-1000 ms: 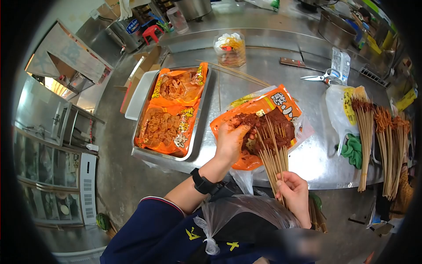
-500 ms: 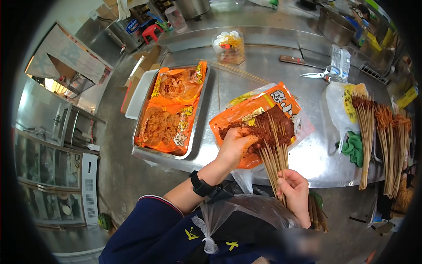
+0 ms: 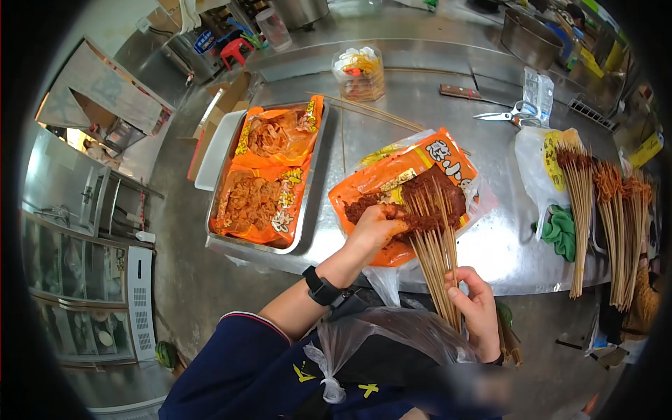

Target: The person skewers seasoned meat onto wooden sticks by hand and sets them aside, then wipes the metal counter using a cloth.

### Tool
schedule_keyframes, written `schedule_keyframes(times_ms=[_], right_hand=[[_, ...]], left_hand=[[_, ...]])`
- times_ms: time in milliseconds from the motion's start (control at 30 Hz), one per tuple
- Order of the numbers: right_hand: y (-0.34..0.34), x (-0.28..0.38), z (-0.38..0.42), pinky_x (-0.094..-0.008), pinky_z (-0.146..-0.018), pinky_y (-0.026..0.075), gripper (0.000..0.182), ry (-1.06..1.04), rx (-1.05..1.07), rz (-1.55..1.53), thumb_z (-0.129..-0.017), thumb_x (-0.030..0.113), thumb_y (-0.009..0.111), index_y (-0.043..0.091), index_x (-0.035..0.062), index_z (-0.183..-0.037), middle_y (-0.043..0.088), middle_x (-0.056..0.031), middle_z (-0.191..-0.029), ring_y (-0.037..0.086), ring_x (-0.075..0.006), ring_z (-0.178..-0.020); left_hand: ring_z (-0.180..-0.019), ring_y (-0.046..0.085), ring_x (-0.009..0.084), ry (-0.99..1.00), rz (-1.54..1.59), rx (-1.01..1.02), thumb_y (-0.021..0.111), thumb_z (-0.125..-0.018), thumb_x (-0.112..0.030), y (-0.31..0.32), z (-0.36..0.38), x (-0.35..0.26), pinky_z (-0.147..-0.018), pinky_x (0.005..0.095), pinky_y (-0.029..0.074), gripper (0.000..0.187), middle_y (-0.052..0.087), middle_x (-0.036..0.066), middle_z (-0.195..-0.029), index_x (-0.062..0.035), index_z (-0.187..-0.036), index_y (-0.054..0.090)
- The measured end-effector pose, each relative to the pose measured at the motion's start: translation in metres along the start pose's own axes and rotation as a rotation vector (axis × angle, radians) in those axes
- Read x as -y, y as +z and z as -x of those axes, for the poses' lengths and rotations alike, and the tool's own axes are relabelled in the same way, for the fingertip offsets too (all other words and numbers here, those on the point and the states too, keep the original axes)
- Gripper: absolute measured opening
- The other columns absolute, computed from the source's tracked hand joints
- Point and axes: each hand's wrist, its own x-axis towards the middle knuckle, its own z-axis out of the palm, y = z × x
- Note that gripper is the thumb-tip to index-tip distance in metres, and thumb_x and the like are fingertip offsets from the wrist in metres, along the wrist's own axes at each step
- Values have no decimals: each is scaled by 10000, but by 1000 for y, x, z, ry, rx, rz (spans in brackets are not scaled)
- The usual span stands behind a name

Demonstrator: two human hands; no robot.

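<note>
My right hand [image 3: 477, 301] is closed around the lower part of a bundle of bamboo skewers [image 3: 434, 269], thumb laid along them. Dark red, sauce-coated food sits on the skewers' upper ends, with bare tips poking out above it. My left hand [image 3: 378, 229] has its fingers closed at the left side of that food; the fingertips are partly hidden and stained with sauce. Beneath both lies an opened orange food packet [image 3: 392, 183], holding more red sauced food [image 3: 364, 205] at its left and a dark red mass [image 3: 434, 189] behind the skewers.
To the left is a metal tray [image 3: 306, 227] with two orange packets. Filled skewers [image 3: 578, 217] lie at the table's right, beside a green cloth [image 3: 558, 232] and a plastic bag [image 3: 535, 164]. Scissors [image 3: 514, 115], a knife [image 3: 460, 92] and a clear tub [image 3: 359, 75] are farther back.
The skewers in my right hand are spread wider, and that hand has shifted slightly right and down. My left hand stays at the food. The whole view has shifted slightly.
</note>
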Motion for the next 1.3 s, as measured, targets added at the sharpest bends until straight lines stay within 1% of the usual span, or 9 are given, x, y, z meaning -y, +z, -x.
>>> schedule_keyframes(times_ms=[167, 367, 567, 600, 900, 1033, 1167, 1233, 1300], right_hand=[[-10, -33, 4, -258, -820, 397, 273, 139, -37, -602, -781, 94, 603, 548, -2, -1031, 548, -36, -924, 507, -113, -871], [-14, -46, -3, -280, -814, 429, 305, 73, -37, -890, -777, 134, 615, 514, 7, -1035, 555, -54, -902, 540, -161, -859], [-17, -14, 0, -526, -815, 482, 233, -131, 17, -1145, -781, 170, 638, 509, 77, -950, 480, 17, -791, 559, -207, -847], [-17, -12, 1, -529, -801, 488, 219, -165, 7, -1147, -788, 177, 630, 501, 88, -941, 471, 26, -776, 560, -228, -864], [-15, -5, 9, -467, -705, 466, 182, -222, -75, -1088, -820, 191, 586, 504, 127, -969, 481, 51, -774, 515, -153, -818], [-22, -8, 11, -524, -782, 487, 219, -215, -69, -1108, -786, 189, 630, 505, 100, -941, 477, 29, -770, 555, -222, -857], [-20, -5, 10, -479, -794, 489, 220, -178, -53, -1111, -774, 180, 640, 523, 85, -935, 486, 15, -779, 549, -205, -863], [-19, -9, 9, -444, -795, 487, 231, -161, -40, -1068, -772, 169, 638, 530, 70, -950, 493, 5, -793, 547, -199, -867], [-16, -11, 7, -410, -796, 485, 242, -142, -15, -1022, -770, 158, 635, 536, 55, -965, 500, -4, -806, 546, -193, -871]], left_hand=[[-668, 545, 117, 18, -215, -71, 559, -768, -10, -1, -13, 16, -601, 245, 447, 136, 588, 38, -805, 30, -897, 571], [-693, 541, 88, 97, -79, -171, 554, -792, -62, -7, -11, 7, -595, 210, 430, 181, 593, 19, -826, 7, -957, 581], [-761, 604, 220, 302, -918, 1, 538, -773, -72, -4, -12, 28, -689, 311, 465, 169, 632, 120, -819, 15, -902, 605], [-862, 563, 365, 248, -1060, 2, 550, -697, -92, 6, -9, 25, -754, 405, 446, 234, 594, 222, -870, -36, -916, 608], [-798, 585, 356, 182, -1489, 66, 593, -698, -187, 55, -36, 34, -691, 428, 464, 242, 605, 205, -798, 9, -841, 589], [-774, 593, 349, 140, -1517, 54, 597, -689, -191, 49, -34, 30, -670, 437, 468, 223, 605, 202, -776, 4, -795, 604], [-743, 591, 358, 200, -1532, 9, 604, -663, -171, 17, -18, 17, -659, 428, 472, 185, 593, 219, -765, 4, -723, 607], [-735, 595, 342, 333, -1167, -36, 589, -649, -142, -5, -14, 13, -672, 396, 474, 198, 598, 219, -754, -1, -783, 623], [-708, 598, 217, 63, -601, -86, 556, -695, -18, -19, -5, 0, -638, 296, 479, 196, 616, 108, -813, 35, -881, 584]])
